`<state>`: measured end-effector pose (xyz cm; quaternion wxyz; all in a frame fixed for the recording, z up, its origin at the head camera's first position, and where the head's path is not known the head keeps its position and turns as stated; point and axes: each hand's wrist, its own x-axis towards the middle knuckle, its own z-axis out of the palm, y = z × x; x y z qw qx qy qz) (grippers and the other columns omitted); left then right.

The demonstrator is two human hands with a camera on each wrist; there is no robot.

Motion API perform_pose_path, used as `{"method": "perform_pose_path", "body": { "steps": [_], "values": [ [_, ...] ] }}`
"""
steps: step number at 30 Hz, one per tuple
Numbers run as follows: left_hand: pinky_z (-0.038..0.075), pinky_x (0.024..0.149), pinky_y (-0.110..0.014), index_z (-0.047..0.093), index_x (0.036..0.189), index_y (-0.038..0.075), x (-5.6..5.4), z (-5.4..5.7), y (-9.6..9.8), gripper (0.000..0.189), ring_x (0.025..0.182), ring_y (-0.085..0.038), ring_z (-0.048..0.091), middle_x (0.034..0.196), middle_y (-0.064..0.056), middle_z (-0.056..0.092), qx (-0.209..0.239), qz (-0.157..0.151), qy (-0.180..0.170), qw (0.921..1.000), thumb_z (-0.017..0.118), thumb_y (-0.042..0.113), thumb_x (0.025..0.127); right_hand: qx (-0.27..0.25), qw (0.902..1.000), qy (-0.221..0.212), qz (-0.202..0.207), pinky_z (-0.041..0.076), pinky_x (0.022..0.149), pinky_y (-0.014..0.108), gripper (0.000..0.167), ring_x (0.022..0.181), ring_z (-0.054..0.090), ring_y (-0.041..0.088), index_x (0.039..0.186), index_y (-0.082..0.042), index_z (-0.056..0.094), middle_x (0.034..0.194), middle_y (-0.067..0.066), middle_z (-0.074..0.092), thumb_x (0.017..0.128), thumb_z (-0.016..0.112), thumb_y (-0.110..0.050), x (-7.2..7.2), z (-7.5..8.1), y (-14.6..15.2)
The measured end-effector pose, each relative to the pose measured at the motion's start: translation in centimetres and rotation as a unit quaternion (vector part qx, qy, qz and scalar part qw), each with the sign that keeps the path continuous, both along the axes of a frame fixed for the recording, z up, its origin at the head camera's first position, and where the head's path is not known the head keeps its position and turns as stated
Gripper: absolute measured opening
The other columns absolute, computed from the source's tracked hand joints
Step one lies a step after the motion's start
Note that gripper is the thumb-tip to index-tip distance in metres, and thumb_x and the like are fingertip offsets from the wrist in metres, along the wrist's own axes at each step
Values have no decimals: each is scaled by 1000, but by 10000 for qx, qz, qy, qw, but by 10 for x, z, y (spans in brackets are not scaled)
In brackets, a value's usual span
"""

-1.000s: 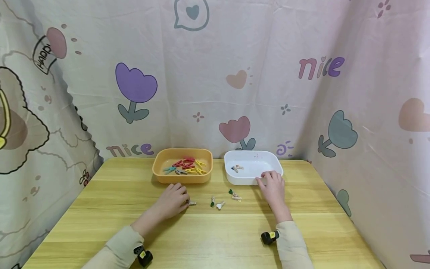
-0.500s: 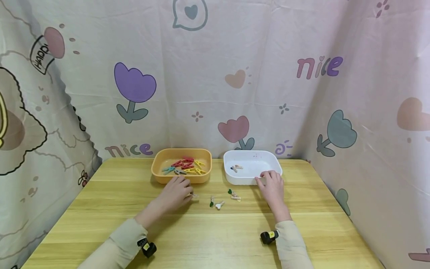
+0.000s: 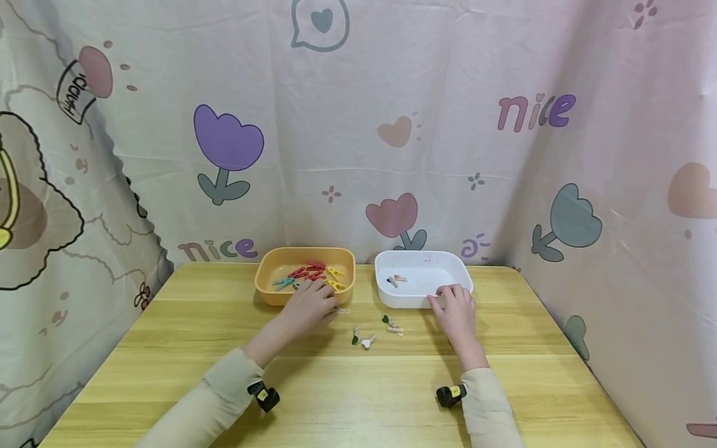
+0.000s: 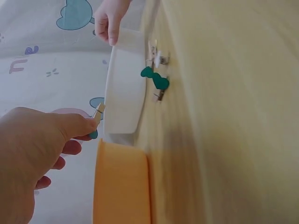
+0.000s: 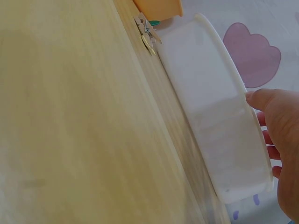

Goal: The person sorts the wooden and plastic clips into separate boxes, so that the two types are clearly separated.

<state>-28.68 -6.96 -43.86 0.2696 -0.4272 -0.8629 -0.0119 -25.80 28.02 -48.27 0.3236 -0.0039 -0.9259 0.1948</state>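
Observation:
My left hand [image 3: 309, 308] is over the front rim of the yellow-orange bin [image 3: 260, 286]. Between thumb and fingers it pinches a small wooden clothespin [image 4: 98, 113] with a green piece at its lower end. My right hand [image 3: 456, 314] grips the front rim of the white bin [image 5: 205, 98], thumb on the rim and fingers behind it. Two small clothespins [image 3: 393, 282] lie inside the white bin. Several plastic clothespins [image 3: 315, 266] in red, yellow, teal and grey lie in the yellow-orange bin, some hidden by my left hand.
On the wooden table [image 3: 358, 398] in front of the bins lie several small wooden clothespins: a pair [image 3: 394, 330] nearer the white bin, one with a green heart [image 3: 355, 336], one with a white heart [image 3: 367, 342]. A patterned curtain [image 3: 336, 124] hangs behind and at both sides.
My left hand has lifted the small wooden clothespin off the table and carried it forward and right, to the front of the yellow-orange bin. My right hand has stayed on the white bin's rim.

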Motion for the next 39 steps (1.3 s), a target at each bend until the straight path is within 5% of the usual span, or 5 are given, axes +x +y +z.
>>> {"method": "perform_pose_path", "body": {
  "steps": [25,39],
  "values": [
    [41,81,-33,74,96,20,-33,29,54,16,97,-20,52,99,1,66,21,36,-93,9999,71,34,89,-38,9992,-388,-61,36,96,51,25,103,50,34,98,-7,64,105,13,57,89,69,-30,1,2,1],
    [38,82,-33,72,97,20,-51,26,87,15,93,-18,49,97,2,62,314,113,-188,9993,69,33,91,-94,9988,-479,-64,36,96,51,25,105,50,34,98,-8,65,106,12,58,89,69,-31,0,4,1]
  ]
}}
